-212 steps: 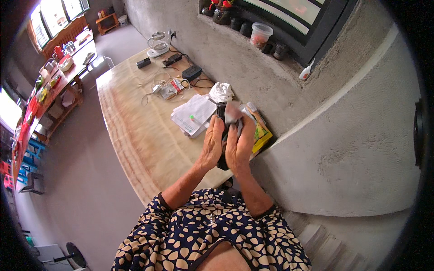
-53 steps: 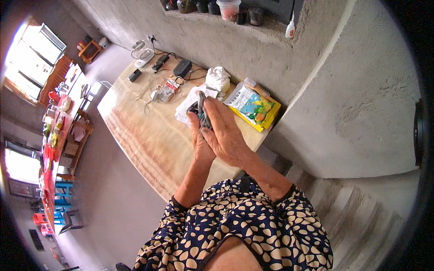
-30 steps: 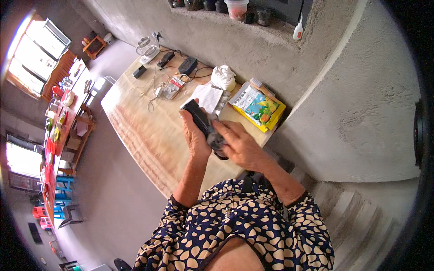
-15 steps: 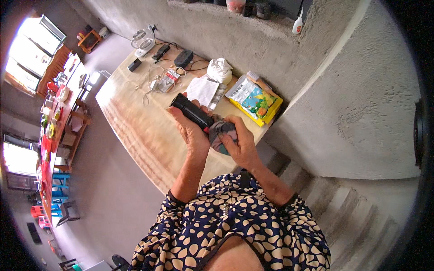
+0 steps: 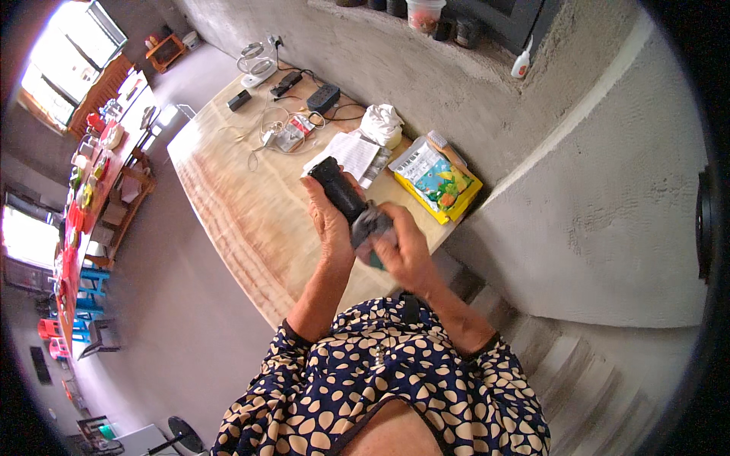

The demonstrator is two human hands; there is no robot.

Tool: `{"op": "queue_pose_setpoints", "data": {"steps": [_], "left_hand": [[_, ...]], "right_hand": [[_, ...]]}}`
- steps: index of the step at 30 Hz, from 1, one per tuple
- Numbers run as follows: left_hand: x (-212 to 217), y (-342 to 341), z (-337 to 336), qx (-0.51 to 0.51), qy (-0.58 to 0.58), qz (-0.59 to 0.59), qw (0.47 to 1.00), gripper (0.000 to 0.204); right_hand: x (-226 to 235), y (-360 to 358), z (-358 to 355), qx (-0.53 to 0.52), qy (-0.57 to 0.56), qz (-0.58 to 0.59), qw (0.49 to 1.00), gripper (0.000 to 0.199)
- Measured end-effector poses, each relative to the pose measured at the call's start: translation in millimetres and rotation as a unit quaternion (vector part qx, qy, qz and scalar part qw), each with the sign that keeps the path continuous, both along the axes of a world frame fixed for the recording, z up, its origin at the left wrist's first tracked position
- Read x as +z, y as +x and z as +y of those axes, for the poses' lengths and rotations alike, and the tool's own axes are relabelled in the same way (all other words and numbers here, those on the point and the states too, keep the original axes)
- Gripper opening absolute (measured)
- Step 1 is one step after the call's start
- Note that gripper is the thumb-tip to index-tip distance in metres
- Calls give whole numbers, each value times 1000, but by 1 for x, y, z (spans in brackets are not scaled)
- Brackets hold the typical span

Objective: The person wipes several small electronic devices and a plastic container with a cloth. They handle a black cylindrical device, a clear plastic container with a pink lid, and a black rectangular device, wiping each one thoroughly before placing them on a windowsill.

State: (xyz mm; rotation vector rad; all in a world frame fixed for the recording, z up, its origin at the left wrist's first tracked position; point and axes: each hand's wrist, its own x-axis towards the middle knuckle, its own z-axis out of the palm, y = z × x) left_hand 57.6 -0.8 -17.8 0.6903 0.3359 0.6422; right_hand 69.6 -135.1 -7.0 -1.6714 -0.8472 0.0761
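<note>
My left hand (image 5: 328, 222) grips a long black device (image 5: 339, 187) and holds it tilted above the wooden table (image 5: 243, 205). Its lower end is covered by a grey cloth (image 5: 371, 225), which my right hand (image 5: 404, 249) presses against it. Both hands meet over the table's near right corner, close to my chest.
On the table behind my hands lie white papers (image 5: 347, 154), a crumpled white cloth (image 5: 381, 124), a colourful yellow box (image 5: 437, 182), cables (image 5: 262, 128) and small black units (image 5: 323, 98). A grey concrete wall (image 5: 608, 197) rises on the right, with a ledge of jars at the top.
Seven seconds ago both hands held the device near the yellow box. Since then it has come toward my chest and tilted, and my right hand has slid the cloth to its lower end.
</note>
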Motion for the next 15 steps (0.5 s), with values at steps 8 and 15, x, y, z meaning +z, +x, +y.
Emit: {"op": "queue_pose_setpoints", "data": {"steps": [8, 15], "left_hand": [[-22, -9, -16, -76, 237, 14, 968, 50], [-8, -4, -33, -108, 102, 106, 983, 61]], "right_hand": [[22, 20, 22, -30, 28, -199, 979, 47], [27, 57, 45, -48, 73, 124, 988, 29]]}}
